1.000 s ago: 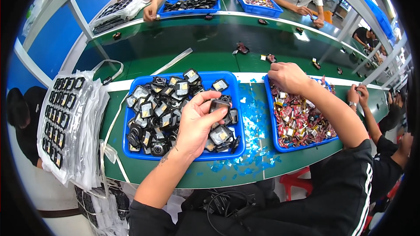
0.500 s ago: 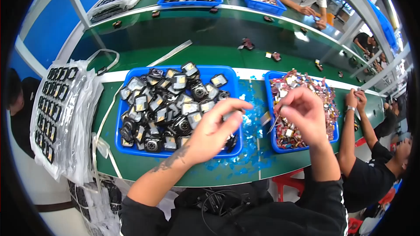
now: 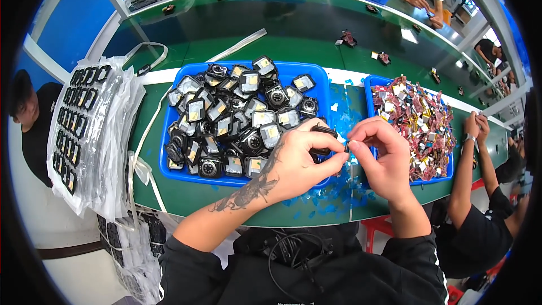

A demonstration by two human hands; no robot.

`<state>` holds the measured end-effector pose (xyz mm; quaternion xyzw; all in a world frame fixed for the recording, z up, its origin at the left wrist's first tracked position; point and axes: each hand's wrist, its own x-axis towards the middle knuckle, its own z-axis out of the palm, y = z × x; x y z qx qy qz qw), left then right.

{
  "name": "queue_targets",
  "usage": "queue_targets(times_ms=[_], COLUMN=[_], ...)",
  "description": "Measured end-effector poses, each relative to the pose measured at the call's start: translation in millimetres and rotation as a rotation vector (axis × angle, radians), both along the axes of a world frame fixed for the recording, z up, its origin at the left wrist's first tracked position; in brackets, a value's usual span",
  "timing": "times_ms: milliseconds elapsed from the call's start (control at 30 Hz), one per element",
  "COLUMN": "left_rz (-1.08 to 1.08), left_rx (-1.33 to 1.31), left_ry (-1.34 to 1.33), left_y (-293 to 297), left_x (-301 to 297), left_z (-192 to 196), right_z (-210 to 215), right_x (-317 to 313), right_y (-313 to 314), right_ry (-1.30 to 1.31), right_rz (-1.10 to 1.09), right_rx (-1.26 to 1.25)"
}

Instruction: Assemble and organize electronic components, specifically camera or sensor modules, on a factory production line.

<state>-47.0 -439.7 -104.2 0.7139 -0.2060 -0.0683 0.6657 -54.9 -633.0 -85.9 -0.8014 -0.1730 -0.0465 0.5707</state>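
**Two hands meet on a small black part**

Gripping a small black part (image 3: 323, 140) between thumb and fingers, the left hand (image 3: 299, 161) sits at the centre of the frame, over the right edge of a blue tray (image 3: 322, 77) heaped with similar black parts. The right hand (image 3: 379, 155) is just beside it, its thumb and forefinger pinched together at the part's right end; what they pinch is too small to tell. Right of centre, a second blue tray (image 3: 368, 83) holds a pile of small red and white pieces. Blue scraps (image 3: 333, 195) lie on the green table (image 3: 186, 197) beneath the hands. At the left, clear bags (image 3: 84, 130) hold rows of black parts.
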Motion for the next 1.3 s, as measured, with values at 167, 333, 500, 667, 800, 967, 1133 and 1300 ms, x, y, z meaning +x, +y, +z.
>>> queue_targets(times_ms=[167,333,500,667,800,967,1133,1300], left_rz=[0.045,0.018,-0.161,-0.268,-0.155,-0.033,-0.135,-0.191], left_rx=[0.012,-0.042,-0.188,-0.284,-0.133,-0.149,-0.122,-0.211], left_ry=[-0.051,0.118,0.36,0.409,0.36,0.168,0.177,0.229], left_y=[0.0,0.8,4.0,0.8,2.1,-6.1,-7.2,-8.0], left_x=[2.2,5.7,5.3,3.0,5.5,-4.3,-4.3,-2.9], left_z=[-8.7,-0.3,3.1,-3.0,-1.8,-16.2,-9.1,-16.8], right_z=[2.7,-3.8,-3.4,-24.6,-23.3,-4.7,-6.1,-4.4], right_x=[-2.1,-16.6,-7.6,-6.0,-13.4,-14.5,-8.4,-11.4], right_y=[6.2,-11.3,-10.6,-10.8,-20.1,2.1,15.3,15.7], right_ry=[-0.464,-0.316,-0.1,0.062,0.079,-0.197,-0.253,-0.173], right_rz=[-0.002,-0.014,-0.007,0.204,0.01,-0.174,-0.18,-0.2], right_rx=[-0.39,-0.514,-0.382,0.328,0.455,-0.136,-0.245,-0.232])
